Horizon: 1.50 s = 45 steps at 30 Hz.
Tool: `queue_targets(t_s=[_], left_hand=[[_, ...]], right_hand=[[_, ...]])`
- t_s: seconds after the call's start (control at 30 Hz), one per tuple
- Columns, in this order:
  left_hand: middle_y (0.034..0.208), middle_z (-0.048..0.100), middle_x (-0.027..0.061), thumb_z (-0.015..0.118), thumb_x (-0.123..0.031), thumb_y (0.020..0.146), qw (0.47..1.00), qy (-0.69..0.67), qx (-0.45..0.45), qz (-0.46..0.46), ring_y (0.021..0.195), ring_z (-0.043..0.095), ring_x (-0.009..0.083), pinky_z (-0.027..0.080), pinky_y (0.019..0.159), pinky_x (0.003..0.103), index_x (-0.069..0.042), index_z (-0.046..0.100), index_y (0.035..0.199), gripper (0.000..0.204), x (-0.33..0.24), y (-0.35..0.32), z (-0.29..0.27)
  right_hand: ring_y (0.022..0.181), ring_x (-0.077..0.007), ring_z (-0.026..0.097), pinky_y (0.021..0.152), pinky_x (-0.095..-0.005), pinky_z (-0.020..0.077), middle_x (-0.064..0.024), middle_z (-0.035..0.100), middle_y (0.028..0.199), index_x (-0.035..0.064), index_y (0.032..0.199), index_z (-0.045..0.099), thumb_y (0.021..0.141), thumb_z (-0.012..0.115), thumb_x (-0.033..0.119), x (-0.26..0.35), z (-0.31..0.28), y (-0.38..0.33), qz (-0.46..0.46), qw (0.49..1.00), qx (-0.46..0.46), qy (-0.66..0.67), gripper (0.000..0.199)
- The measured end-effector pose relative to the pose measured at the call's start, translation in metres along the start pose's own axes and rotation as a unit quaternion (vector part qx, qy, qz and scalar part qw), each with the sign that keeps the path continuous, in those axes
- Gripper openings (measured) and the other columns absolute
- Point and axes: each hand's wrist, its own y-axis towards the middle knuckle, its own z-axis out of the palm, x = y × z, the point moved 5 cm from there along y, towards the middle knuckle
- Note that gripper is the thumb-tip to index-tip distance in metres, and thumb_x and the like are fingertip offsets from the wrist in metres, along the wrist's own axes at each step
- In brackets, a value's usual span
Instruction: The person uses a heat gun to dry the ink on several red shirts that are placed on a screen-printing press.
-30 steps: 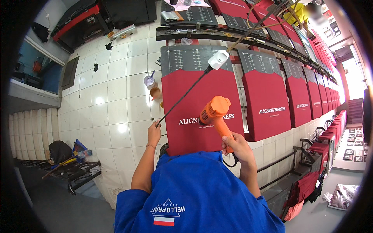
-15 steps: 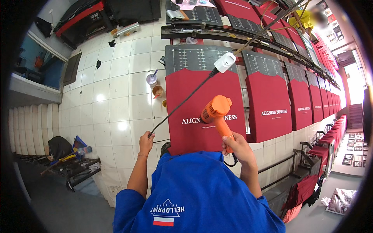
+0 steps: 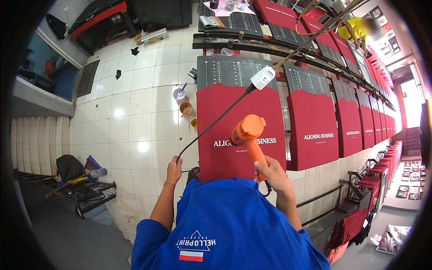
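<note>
In my right hand point(image 3: 272, 174) is the handle of an orange heat gun point(image 3: 250, 130), its dark nozzle pointing down and left over the white print on a maroon shirt point(image 3: 225, 112). The shirt lies stretched over a dark board with ruled markings point(image 3: 220, 69). My left hand point(image 3: 174, 170) is closed round a black cord point(image 3: 211, 120), off the board's left edge. The cord runs taut up and right to a white socket or plug end point(image 3: 263, 78), which hangs over the top of the board. Whether the nozzle touches the cloth I cannot tell.
More maroon shirts on boards point(image 3: 313, 130) run in a row to the right. Beyond them stands a dark rail point(image 3: 270, 45). Left on the tiled floor are a purple-stained tub point(image 3: 179, 94) and a brown tub point(image 3: 185, 108). A person in yellow point(image 3: 353, 30) is at the far right.
The whole view has shifted slightly, moving the scene a little down and right. Both hands keep their holds, and the heat gun stays over the print.
</note>
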Motion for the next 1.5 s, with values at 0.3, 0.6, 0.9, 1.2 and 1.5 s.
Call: queue_targets(t_s=[0.3,0.6,0.9,1.2,1.5], left_hand=[[0.072,0.057,0.0171,0.035,-0.047,0.105,1.000,-0.013,-0.008,-0.002,0.066,0.057,0.0336,0.043,0.061,0.045,-0.003,0.049,0.108,0.046,0.008,-0.001,0.008],[0.085,0.062,0.0259,0.035,-0.047,0.104,0.999,-0.023,0.010,-0.030,0.081,0.061,0.0466,0.045,0.072,0.052,-0.001,0.047,0.113,0.049,-0.003,-0.005,0.002],[0.072,0.058,0.0194,0.036,-0.044,0.105,0.999,-0.007,-0.036,0.024,0.067,0.059,0.0351,0.044,0.062,0.047,-0.002,0.049,0.109,0.045,0.009,-0.005,0.004],[0.073,0.059,0.0223,0.038,-0.043,0.104,0.999,0.007,-0.038,0.023,0.070,0.060,0.0389,0.044,0.064,0.047,-0.001,0.052,0.108,0.045,0.004,-0.004,0.003],[0.074,0.060,0.0221,0.040,-0.044,0.104,0.999,0.007,-0.035,0.017,0.070,0.060,0.0391,0.044,0.064,0.047,0.000,0.053,0.108,0.046,0.003,-0.006,0.002]], right_hand=[[0.061,-0.0115,0.061,0.053,-0.0251,0.0489,-0.0030,0.059,0.073,0.0024,0.096,0.056,0.098,0.060,0.027,0.000,0.004,0.000,0.000,1.000,0.009,-0.010,0.025],[0.061,-0.0110,0.061,0.054,-0.0247,0.0488,-0.0027,0.059,0.073,0.0031,0.096,0.057,0.098,0.060,0.028,0.003,0.009,0.003,0.034,0.999,0.024,-0.010,0.025],[0.062,-0.0115,0.062,0.054,-0.0253,0.0494,-0.0031,0.059,0.074,0.0024,0.095,0.057,0.097,0.061,0.028,0.005,0.011,0.006,0.016,0.999,0.035,-0.013,0.026],[0.062,-0.0118,0.062,0.055,-0.0253,0.0498,-0.0036,0.060,0.075,0.0023,0.096,0.057,0.097,0.061,0.028,-0.002,0.019,0.009,-0.007,0.999,0.036,-0.023,0.026],[0.062,-0.0111,0.062,0.055,-0.0250,0.0500,-0.0029,0.059,0.075,0.0029,0.097,0.056,0.097,0.061,0.028,-0.005,0.026,0.012,0.012,0.999,0.048,-0.003,0.025]])
